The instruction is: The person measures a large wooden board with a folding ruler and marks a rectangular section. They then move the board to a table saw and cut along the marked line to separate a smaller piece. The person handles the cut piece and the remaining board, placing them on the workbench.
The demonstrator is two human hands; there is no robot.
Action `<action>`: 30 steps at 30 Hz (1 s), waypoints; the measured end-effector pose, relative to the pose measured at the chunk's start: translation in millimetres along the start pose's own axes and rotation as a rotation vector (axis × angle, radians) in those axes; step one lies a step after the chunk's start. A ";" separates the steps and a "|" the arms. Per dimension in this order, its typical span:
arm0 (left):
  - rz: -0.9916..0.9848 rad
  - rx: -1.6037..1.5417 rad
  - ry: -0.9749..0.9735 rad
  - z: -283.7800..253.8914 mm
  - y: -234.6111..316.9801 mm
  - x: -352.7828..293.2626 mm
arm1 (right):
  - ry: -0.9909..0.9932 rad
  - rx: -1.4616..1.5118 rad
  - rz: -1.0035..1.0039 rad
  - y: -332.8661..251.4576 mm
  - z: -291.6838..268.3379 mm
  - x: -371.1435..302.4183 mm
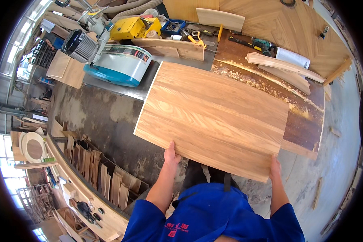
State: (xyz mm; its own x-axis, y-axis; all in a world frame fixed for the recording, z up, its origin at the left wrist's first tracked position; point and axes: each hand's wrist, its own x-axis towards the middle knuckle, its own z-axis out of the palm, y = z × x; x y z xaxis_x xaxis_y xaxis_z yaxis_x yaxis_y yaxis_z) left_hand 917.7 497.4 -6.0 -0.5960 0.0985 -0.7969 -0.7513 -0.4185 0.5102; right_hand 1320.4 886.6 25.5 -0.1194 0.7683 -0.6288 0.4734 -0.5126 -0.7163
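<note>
A wide wooden panel (213, 119) with straight grain and a pale strip along its left edge is held out in front of me. My left hand (172, 155) grips its near edge, thumb on top and fingers hidden underneath. At the near right corner my right hand (275, 166) is closed on the panel's right edge. The panel's far part overlaps a brown workbench (306, 133) strewn with wood shavings; whether it rests on the bench I cannot tell.
Left of the panel stands a teal and white machine (121, 64) with a grey motor (78, 45). Curved wooden pieces (284, 66), a cordless drill (262, 45) and a yellow box (127, 27) lie at the back. Wood offcuts (94, 165) stand at the lower left.
</note>
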 end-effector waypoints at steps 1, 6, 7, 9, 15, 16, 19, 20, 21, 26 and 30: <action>0.016 0.002 -0.014 3.2 6.2 7.1 | 0.004 -0.011 -0.035 -7.7 9.1 -1.0; 0.019 0.020 0.007 21.2 34.6 35.4 | -0.007 0.023 -0.014 -6.6 33.2 28.5; 0.028 0.015 0.001 25.2 39.3 38.8 | -0.021 0.048 -0.010 -3.3 35.6 34.4; 0.016 0.032 0.017 35.0 46.2 39.7 | 0.001 0.006 -0.018 6.2 37.6 51.6; 0.008 0.040 0.062 36.7 61.3 50.4 | 0.088 -0.140 0.030 -12.5 60.5 55.6; 0.018 0.040 0.040 33.2 65.7 54.5 | 0.086 -0.164 0.041 -17.1 66.4 52.3; -0.052 0.049 0.093 34.6 83.6 57.1 | 0.012 0.103 0.051 -17.3 86.1 38.8; -0.041 0.044 0.092 36.1 88.8 58.5 | 0.029 0.035 0.038 -14.9 89.7 40.7; -0.033 0.042 0.082 39.5 94.4 58.8 | 0.053 -0.029 0.022 -1.7 87.3 51.5; -0.017 0.021 0.074 21.5 109.6 79.3 | 0.045 -0.048 0.026 -2.9 113.7 47.6; 0.018 0.070 0.124 30.7 125.1 73.5 | 0.033 -0.072 0.029 -11.1 131.4 36.9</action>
State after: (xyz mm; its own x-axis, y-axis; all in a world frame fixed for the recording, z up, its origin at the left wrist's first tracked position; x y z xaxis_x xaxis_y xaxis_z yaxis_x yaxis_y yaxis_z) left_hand 771.3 480.0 9.2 -0.5735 -0.0225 -0.8189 -0.7613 -0.3546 0.5429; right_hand 1196.0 870.3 -29.5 -0.0766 0.7667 -0.6374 0.5380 -0.5065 -0.6739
